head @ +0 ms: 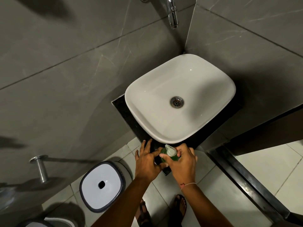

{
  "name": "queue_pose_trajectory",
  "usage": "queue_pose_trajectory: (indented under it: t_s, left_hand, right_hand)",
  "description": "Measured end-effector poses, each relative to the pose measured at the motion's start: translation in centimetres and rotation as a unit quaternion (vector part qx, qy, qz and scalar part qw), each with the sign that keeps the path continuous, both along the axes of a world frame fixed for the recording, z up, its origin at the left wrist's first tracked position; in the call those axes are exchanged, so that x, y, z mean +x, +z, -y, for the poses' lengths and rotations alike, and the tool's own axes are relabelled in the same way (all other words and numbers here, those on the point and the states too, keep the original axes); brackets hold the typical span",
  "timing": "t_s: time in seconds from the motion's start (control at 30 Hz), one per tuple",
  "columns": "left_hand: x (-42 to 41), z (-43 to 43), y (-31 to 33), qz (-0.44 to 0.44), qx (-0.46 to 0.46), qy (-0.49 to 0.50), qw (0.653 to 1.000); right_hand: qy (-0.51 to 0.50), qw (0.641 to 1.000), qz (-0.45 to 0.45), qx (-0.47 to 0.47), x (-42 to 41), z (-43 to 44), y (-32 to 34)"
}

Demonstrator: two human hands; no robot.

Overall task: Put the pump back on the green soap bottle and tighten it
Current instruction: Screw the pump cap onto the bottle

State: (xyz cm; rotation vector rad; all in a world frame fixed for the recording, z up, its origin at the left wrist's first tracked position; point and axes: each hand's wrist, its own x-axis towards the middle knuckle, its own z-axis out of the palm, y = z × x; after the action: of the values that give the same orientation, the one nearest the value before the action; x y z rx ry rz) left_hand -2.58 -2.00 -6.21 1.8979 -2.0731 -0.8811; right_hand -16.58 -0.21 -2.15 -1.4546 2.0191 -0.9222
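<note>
No readable text, brand, number or sign is visible from where I stand. The green soap bottle (170, 156) I hold shows no legible label, and the white basin (164, 102) carries no marking I can read.

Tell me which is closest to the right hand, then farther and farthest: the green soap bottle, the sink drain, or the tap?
1. Green soap bottle: held in the right hand, at the counter's edge.
2. Sink drain: in the basin's middle, beyond the hands.
3. Tap: up on the wall, farthest.
</note>
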Motion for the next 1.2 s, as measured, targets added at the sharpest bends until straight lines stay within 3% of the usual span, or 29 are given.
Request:
queue_pose_trajectory:
  t_s: [0.17, 0.37, 0.53, 0.77, 0.97, 1.2]
  left_hand:
    - [0.0, -0.1, -0.2, 0.004, -0.005, -0.003, 1.000]
    - [-0.1, -0.1, -0.3, 0.005, -0.007, 0.001, 1.000]
    - [-0.1, -0.1, -0.3, 0.011, -0.007, -0.003, 1.000]
    - [-0.1, -0.2, -0.5, 0.010, -0.011, 0.003, 1.000]
    - [-0.2, -0.1, -0.3, 0.010, -0.011, 0.003, 1.000]
    - [-0.4, -0.2, -0.5, 0.010, -0.012, 0.013, 1.000]
  right_hand:
    - [0.065, 0.998, -0.012, -0.023, -1.7, -1.1, -0.1]
    - [-0.018, 0.999, -0.024, 0.013, 0.0, -0.4, 0.5]
    - [0.037, 0.999, -0.017, 0.000, -1.3, -1.2, 0.0]
    - [-0.030, 1.000, 0.005, 0.005, -0.2, -0.5, 0.1]
    - [0.051, 0.999, 0.017, -0.004, -1.4, -0.4, -0.1]
    - [-0.012, 0.999, 0.027, -0.015, -0.2, -0.1, -0.2]
